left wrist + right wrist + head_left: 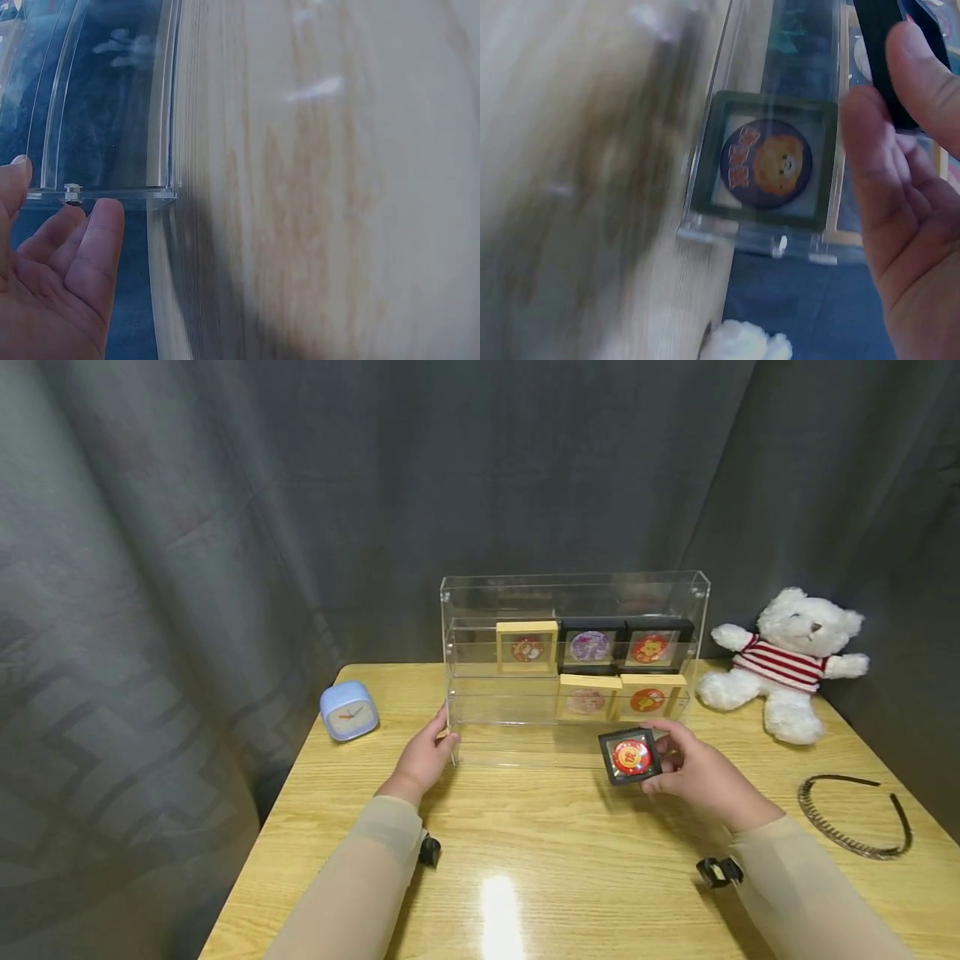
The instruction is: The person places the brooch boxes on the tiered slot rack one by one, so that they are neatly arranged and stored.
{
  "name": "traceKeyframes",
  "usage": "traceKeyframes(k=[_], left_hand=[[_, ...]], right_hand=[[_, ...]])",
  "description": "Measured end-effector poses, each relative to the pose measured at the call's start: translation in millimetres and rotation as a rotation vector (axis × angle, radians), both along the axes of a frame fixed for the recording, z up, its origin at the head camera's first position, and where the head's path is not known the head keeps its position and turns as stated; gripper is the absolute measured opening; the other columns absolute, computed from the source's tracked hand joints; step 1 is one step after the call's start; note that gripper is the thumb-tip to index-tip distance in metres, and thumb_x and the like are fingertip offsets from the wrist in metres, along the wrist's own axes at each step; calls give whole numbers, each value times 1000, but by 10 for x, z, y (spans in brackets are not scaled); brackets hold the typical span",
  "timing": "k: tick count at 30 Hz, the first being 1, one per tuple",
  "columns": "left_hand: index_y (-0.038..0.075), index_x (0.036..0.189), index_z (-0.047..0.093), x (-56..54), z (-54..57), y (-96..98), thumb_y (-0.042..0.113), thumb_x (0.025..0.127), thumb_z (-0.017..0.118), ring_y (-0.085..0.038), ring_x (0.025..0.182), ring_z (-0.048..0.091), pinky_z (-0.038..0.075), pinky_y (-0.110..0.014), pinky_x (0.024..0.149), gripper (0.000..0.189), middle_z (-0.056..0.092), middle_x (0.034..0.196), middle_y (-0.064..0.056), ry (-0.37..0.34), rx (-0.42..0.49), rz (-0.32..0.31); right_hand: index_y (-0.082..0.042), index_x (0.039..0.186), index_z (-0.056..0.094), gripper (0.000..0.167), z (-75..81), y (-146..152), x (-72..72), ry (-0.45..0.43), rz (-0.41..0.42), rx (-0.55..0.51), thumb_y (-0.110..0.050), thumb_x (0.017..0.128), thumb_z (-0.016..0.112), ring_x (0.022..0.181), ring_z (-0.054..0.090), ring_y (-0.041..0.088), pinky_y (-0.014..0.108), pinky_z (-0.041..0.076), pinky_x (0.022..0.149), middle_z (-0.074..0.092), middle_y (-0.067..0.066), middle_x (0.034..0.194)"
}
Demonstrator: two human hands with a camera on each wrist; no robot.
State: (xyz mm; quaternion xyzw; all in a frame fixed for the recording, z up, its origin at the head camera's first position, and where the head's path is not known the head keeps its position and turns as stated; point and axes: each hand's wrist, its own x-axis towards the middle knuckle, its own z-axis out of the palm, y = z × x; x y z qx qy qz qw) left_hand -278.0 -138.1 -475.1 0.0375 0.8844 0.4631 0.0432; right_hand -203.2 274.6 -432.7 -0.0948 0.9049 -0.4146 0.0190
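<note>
My right hand pinches a black-framed badge case with a red and yellow badge, tilted in front of the rack's lower right. In the right wrist view, the thumb presses one face of it. My left hand holds the left side panel of the clear acrylic display rack, its fingers against the outside. Another black-framed case with a lion badge stands in the bottom tier's right end. Above it sit two cream-framed cases, and higher up one cream and two black ones.
A blue alarm clock stands left of the rack. On the right sit a white teddy bear in a striped top and a dark headband. A grey curtain hangs behind the wooden table.
</note>
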Motion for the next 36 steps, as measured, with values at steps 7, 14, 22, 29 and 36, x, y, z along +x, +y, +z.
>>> traceKeyframes(k=[7, 14, 22, 29, 36], left_hand=[[49, 154, 21, -5, 9, 1, 35, 103, 54, -31, 131, 48, 38, -50, 108, 62, 39, 154, -4, 1, -2, -3], [48, 155, 23, -12, 21, 13, 30, 104, 54, -31, 129, 50, 38, -50, 108, 62, 40, 154, -5, 3, -7, 6], [49, 154, 23, -5, 14, 10, 31, 104, 54, -30, 128, 51, 37, -50, 108, 61, 41, 153, -5, -8, -6, 12], [50, 154, 22, -8, -2, 5, 33, 104, 53, -31, 130, 50, 36, -51, 109, 61, 39, 154, -5, -8, -9, 7], [49, 154, 22, -11, 1, 6, 33, 104, 53, -31, 129, 50, 36, -51, 109, 61, 40, 154, -6, -11, -3, 9]], right_hand=[[-17, 149, 38, 87, 27, -104, -220, 12, -54, -56, -3, 77, 85, 89, 62, 29, 36, 55, 69, 58, 18, 113], [-19, 151, 38, 84, 20, -140, -320, 10, -73, -102, -4, 81, 82, 99, 60, 36, 41, 55, 75, 52, 20, 118], [-16, 142, 46, 76, -81, -178, -405, 217, -129, 61, -7, 78, 85, 86, 56, 28, 41, 46, 70, 59, 11, 103], [-14, 138, 49, 71, -152, -226, -395, 293, -183, 102, -9, 77, 86, 76, 54, 26, 39, 44, 64, 64, 14, 103], [-14, 142, 45, 73, -218, -259, -356, 256, -228, 53, -13, 80, 85, 89, 61, 32, 49, 49, 73, 65, 17, 108]])
